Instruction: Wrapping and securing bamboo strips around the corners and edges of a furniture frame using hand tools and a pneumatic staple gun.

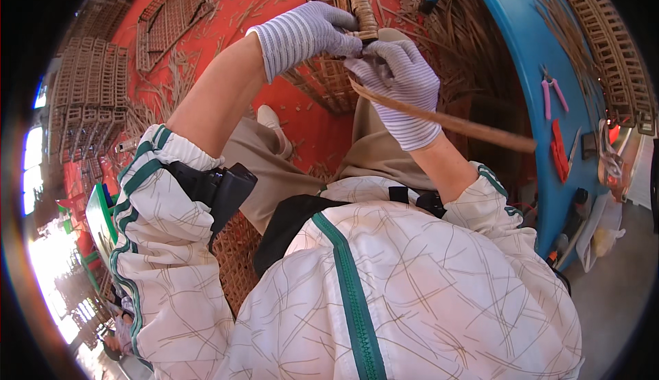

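Note:
Both my hands wear striped grey-white gloves and meet at a woven basket (333,81) between my knees. My left hand (305,35) has its fingers closed on the end of the basket's wrapped rim (362,10), where a dark bit of frame shows. Against the same spot, just to the right, my right hand (403,86) is closed with thumb and fingers pinched on a flat brown weaving strip (473,130). The strip's loose length trails under the wrist toward the lower right. Exactly how the strip meets the rim is hidden by my fingers.
A blue table (525,57) at the right holds pink-handled pliers (553,95), a red tool (559,152) and loose strips. Woven panels (89,98) are stacked at the left; another panel (171,16) lies on the red floor (302,129) among scraps. Brown strips (473,50) heap beside the table.

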Motion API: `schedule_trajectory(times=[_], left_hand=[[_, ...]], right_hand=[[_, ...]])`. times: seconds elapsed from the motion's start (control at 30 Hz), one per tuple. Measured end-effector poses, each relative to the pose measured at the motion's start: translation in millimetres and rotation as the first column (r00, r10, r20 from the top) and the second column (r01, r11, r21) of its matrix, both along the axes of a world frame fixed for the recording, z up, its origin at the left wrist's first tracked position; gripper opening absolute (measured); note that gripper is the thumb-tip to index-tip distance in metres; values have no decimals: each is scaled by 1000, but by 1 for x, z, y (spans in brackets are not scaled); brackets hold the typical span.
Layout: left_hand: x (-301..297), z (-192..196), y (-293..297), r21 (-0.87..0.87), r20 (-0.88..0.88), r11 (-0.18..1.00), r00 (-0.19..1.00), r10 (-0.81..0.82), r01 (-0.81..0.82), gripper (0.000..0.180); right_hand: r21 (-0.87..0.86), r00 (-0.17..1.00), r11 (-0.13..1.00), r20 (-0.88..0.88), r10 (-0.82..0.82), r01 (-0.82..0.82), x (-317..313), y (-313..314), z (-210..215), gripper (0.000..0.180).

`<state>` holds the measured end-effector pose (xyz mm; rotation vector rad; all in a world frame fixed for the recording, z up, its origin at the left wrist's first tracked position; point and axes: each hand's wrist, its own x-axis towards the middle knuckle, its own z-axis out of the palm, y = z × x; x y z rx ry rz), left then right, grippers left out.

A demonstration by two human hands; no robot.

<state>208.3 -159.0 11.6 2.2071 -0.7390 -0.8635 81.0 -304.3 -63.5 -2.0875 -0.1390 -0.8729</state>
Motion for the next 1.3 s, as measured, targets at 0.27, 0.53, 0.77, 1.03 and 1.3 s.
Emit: schedule_trajectory(times=[0.27, 0.53, 0.77, 1.03, 1.3], left_hand=[[-2, -2, 1, -39, -30, 998, 998, -46, 45, 46], [3, -18, 11, -264, 2, 964, 1000, 14, -13, 29], [-16, -3, 0, -213, -29, 965, 989, 148, -150, 26], [12, -24, -9, 85, 392, 990, 910, -133, 108, 31], [24, -32, -22, 440, 686, 863, 528, -501, 247, 29]], right_hand=[[-144, 992, 982, 32, -122, 126, 0, 7, -8, 21], [56, 991, 990, -39, -129, 131, -4, 25, -7, 22], [-62, 987, 992, -112, -116, 109, -9, 18, -3, 22], [431, 891, 863, -452, -48, 265, -8, 41, 18, 26], [35, 973, 983, -155, -172, 180, -10, 25, -5, 26]])
